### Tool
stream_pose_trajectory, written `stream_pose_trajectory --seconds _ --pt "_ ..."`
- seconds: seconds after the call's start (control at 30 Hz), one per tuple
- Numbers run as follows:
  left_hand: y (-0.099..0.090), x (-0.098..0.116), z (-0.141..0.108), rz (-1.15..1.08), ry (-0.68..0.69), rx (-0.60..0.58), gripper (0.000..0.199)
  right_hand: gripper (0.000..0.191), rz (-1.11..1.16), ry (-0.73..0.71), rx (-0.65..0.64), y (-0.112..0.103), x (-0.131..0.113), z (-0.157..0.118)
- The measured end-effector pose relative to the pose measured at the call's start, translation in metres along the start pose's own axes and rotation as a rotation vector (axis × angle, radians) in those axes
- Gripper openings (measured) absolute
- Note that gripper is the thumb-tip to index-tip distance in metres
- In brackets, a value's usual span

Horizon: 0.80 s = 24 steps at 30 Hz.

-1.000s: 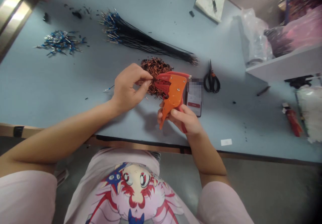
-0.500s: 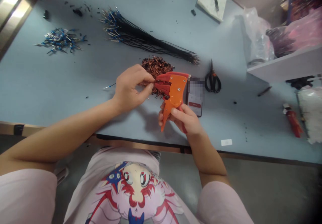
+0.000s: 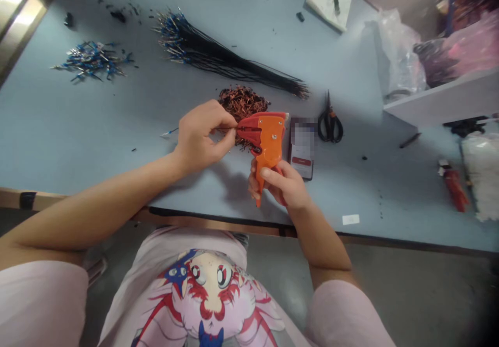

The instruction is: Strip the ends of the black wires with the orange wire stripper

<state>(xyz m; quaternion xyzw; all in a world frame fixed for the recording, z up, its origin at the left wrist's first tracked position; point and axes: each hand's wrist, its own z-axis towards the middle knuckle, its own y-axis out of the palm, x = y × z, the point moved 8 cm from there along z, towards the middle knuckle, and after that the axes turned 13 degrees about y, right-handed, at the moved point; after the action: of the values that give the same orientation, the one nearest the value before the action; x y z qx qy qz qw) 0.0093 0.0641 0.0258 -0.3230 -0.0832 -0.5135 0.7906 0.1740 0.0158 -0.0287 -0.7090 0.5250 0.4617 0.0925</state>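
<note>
My left hand [image 3: 200, 138] pinches a thin black wire, whose blue-crimped end [image 3: 169, 132] sticks out to the left. The wire's other end reaches the red jaws of an orange automatic wire stripper [image 3: 267, 133]. My right hand [image 3: 280, 183] grips the stripper's handles, upright over the table. Behind the jaws lies a heap of stripped copper-coloured wire scraps [image 3: 242, 102]. A phone [image 3: 302, 152] with a pixelated screen lies just right of the stripper.
A long bundle of black wires with blue terminals [image 3: 202, 53] and a loose pile of blue terminals [image 3: 91, 61] lie on the blue-grey table [image 3: 97, 128]. Black-handled scissors [image 3: 330, 126] lie to the right. A white shelf [image 3: 440, 100] and plastic bags [image 3: 401, 50] stand at the upper right.
The stripper has turned more upright in my right hand, and its jaws have come closer to my left hand. The wire's end now reaches into the jaws.
</note>
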Motion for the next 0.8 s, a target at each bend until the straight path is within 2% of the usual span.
stream_pose_trajectory --seconds 0.23,0.53,0.8 --pt "-0.001 0.004 -0.001 -0.011 0.071 0.041 0.011 0.045 0.078 0.054 -0.022 0.004 0.005 0.004" --pt "-0.011 0.022 0.007 -0.016 0.205 0.062 0.012 0.052 0.024 0.021 -0.082 0.009 0.003 -0.004" --pt "-0.016 0.024 0.009 0.001 0.216 0.104 0.012 0.038 0.039 -0.008 -0.111 0.009 0.002 -0.005"
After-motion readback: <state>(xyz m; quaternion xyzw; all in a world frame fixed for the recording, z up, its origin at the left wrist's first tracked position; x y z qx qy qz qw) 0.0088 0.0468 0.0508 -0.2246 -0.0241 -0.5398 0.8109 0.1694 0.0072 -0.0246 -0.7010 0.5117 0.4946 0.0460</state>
